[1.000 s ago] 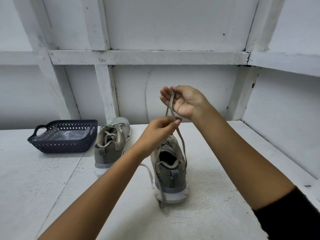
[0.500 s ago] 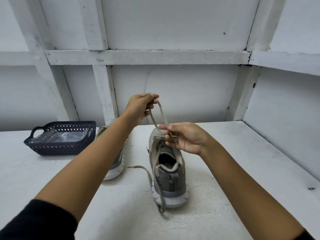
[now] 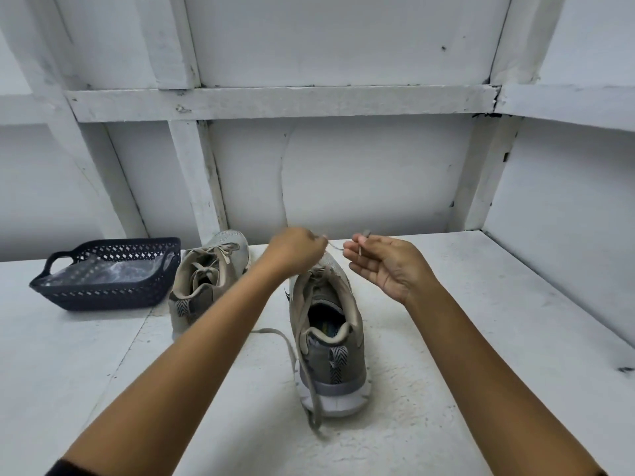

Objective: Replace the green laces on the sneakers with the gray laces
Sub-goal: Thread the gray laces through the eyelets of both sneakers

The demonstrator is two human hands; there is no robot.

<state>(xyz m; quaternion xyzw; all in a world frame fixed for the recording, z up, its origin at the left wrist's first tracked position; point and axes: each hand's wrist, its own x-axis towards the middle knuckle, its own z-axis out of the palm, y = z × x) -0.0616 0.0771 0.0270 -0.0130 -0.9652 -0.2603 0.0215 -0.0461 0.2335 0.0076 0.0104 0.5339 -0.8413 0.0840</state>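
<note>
Two grey-green sneakers stand on the white table [image 3: 481, 338]. The near sneaker [image 3: 328, 338] points away from me, heel toward me. Its lace [image 3: 311, 379] hangs loose down the left side and trails past the heel. My left hand [image 3: 295, 250] hovers over the sneaker's toe end and pinches the lace. My right hand [image 3: 385, 261], palm up, pinches the lace's tip between thumb and fingers just to the right. A short stretch of lace spans the two hands. The other sneaker [image 3: 206, 280] stands behind my left forearm with its lace tied.
A dark blue perforated basket [image 3: 106, 276] with clear plastic inside sits at the table's left rear. White walls with wooden beams close the back and the right side.
Both hands dropped from higher up to just above the near sneaker's toe. The long raised length of lace is now a short stretch between them. The camera view shifted slightly.
</note>
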